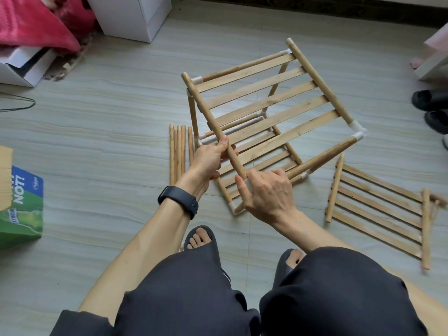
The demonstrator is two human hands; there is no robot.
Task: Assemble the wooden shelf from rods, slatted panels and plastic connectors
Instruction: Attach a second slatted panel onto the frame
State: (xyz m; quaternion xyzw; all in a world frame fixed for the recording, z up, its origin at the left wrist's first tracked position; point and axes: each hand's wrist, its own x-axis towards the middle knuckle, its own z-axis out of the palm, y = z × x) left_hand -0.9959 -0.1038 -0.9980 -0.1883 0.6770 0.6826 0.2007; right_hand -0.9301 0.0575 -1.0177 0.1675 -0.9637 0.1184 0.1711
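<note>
A partly built wooden shelf point(266, 110) stands tilted on the floor, its rods joined by white plastic connectors point(356, 127). My left hand point(211, 158) grips the near rod of the upper slatted panel point(257, 93). My right hand point(266, 192) holds the corner where that rod's lower end meets a side rod point(322, 156); the connector there is hidden under my fingers. A lower slatted panel point(261, 166) shows through the frame. Several loose rods point(178, 151) lie to the left of the shelf. A spare slatted panel point(378, 212) lies flat at the right.
A green and blue carton point(21, 207) sits at the left edge. White boxes point(131, 15) and red cloth point(36, 23) are at the back left. Black slippers point(431, 110) lie at the right edge. My feet in slippers point(201, 238) are just below the shelf.
</note>
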